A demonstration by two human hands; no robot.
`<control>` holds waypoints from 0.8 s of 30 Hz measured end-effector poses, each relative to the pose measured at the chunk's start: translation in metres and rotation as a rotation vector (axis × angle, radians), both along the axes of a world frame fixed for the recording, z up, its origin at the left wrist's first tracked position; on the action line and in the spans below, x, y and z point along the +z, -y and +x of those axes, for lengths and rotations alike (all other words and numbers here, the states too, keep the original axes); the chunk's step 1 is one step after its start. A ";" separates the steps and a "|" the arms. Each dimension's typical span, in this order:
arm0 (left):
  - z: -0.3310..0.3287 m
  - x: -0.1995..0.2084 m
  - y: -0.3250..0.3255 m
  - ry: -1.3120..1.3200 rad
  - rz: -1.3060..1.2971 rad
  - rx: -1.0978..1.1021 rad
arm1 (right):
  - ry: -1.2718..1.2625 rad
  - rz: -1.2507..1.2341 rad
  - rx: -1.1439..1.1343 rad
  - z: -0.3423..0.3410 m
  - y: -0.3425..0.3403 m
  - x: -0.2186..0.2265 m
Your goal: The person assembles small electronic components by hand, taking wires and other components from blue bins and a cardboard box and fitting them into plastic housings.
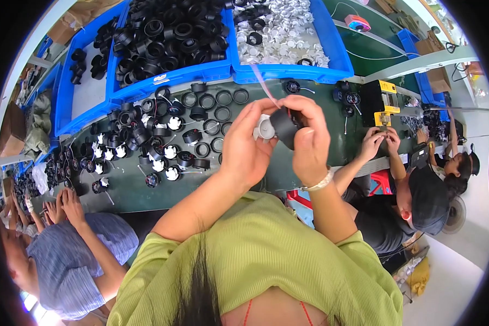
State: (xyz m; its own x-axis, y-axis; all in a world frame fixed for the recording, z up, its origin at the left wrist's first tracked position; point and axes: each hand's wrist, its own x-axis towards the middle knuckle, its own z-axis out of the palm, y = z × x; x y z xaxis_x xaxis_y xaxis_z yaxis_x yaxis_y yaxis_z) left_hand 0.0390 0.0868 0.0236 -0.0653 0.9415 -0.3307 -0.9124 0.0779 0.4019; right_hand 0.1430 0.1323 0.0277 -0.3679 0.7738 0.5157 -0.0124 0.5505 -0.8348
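Above the green table [271,174], my left hand [245,149] closes its fingers and thumb on a small white bladed wheel [264,129]. My right hand [313,142] is wrapped round a black round housing [284,125], like a small fan casing, tilted on its side. The two parts meet between my hands; whether the wheel is seated in the housing I cannot tell. A thin pale wire [262,81] rises from near my fingertips. To the left of my hands stand several empty black rings [222,113] and black housings with white wheels [170,151].
Blue bins along the back hold black rings [187,44] and white wheels [282,35]. A yellow and black bench press [384,103] stands at right, with a co-worker's hands [383,142] at it. Another co-worker [73,255] sits close on my left.
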 end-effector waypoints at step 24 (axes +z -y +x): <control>0.016 0.019 0.022 -0.196 0.334 -0.046 | 0.107 0.166 0.010 0.009 0.015 -0.004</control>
State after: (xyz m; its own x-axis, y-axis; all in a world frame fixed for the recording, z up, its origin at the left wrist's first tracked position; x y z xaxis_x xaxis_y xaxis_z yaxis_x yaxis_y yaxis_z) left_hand 0.0550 0.0645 0.0422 -0.0520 0.9986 0.0092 -0.8143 -0.0478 0.5785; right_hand 0.1515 0.1176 0.0234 -0.4348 0.6771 0.5937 0.0650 0.6811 -0.7293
